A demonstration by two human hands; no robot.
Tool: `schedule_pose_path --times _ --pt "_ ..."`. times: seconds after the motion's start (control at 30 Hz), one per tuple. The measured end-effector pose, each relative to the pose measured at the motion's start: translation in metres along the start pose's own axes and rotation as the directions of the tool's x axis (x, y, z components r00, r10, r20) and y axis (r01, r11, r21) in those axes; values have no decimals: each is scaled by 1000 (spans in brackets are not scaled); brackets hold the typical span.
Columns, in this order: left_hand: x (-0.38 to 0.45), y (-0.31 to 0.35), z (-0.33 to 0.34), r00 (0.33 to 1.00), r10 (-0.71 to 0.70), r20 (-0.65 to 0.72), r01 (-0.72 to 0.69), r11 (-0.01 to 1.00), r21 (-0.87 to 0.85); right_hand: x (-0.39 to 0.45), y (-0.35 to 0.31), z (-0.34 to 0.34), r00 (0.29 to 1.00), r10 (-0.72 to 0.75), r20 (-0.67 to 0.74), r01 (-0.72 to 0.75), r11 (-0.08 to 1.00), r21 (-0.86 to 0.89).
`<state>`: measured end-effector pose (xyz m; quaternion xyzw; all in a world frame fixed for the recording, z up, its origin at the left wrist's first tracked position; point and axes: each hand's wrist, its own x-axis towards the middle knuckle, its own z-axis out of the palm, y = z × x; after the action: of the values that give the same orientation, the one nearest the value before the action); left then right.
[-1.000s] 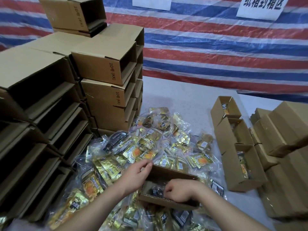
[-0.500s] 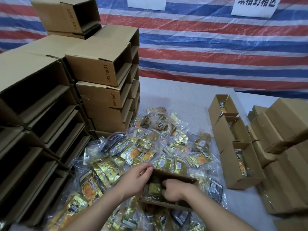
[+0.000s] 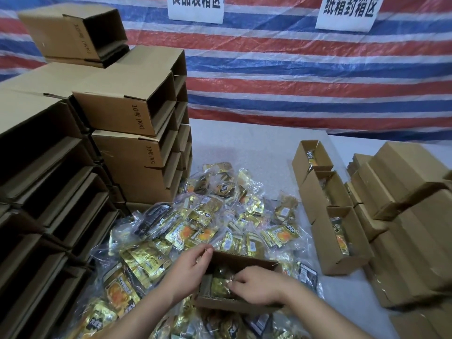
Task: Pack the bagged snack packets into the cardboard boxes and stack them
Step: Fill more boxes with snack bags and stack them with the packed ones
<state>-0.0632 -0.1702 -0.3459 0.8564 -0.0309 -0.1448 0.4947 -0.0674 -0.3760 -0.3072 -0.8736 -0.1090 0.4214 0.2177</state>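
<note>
An open cardboard box (image 3: 241, 258) lies on a heap of clear bags of gold snack packets (image 3: 203, 223) in front of me. My left hand (image 3: 189, 270) grips the box's left wall at its far corner. My right hand (image 3: 256, 286) reaches into the box from the right, and its curled fingers pinch a gold bagged packet (image 3: 219, 285) lying inside. The box's floor is mostly hidden by the packet and my right hand.
Tall stacks of empty cardboard boxes (image 3: 127, 118) stand on the left. Three open boxes with packets inside (image 3: 327, 206) line up on the right, with closed boxes (image 3: 411, 216) stacked beyond them. A striped tarp with two paper signs hangs behind the grey table (image 3: 244, 148).
My right hand has stayed inside the box, and a gold bagged packet now shows beneath its fingers. My left hand holds the same corner. The view has tilted up slightly.
</note>
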Motion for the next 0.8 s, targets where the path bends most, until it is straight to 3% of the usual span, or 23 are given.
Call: schedule_pose_path --times 0.1,0.13,0.2,0.23,0.33,0.53,0.8 --pt "6 4 -4 1000 -17 -21 17 999 -27 -30 13 -13 952 -68 -300 138 966 217" --pt "9 6 -4 999 -23 -29 22 999 -32 -35 19 -18 894 -80 -442 193 957 217" --pt "14 12 -5 999 -22 -32 22 1000 -20 -33 30 -23 767 -121 -630 192 980 46" --pt "16 14 -4 999 -22 -30 22 1000 -8 -29 34 -23 749 -135 -648 147 988 -36" --pt "16 19 0 1000 -3 -9 4 1000 29 -12 43 -10 815 -89 -573 16 991 -132" --pt "12 17 2 997 21 72 -28 995 92 -1 58 11 712 -139 -688 53 988 -145" --pt "90 95 33 992 115 55 -121 985 119 -10 72 3 827 -69 -557 94 995 16"
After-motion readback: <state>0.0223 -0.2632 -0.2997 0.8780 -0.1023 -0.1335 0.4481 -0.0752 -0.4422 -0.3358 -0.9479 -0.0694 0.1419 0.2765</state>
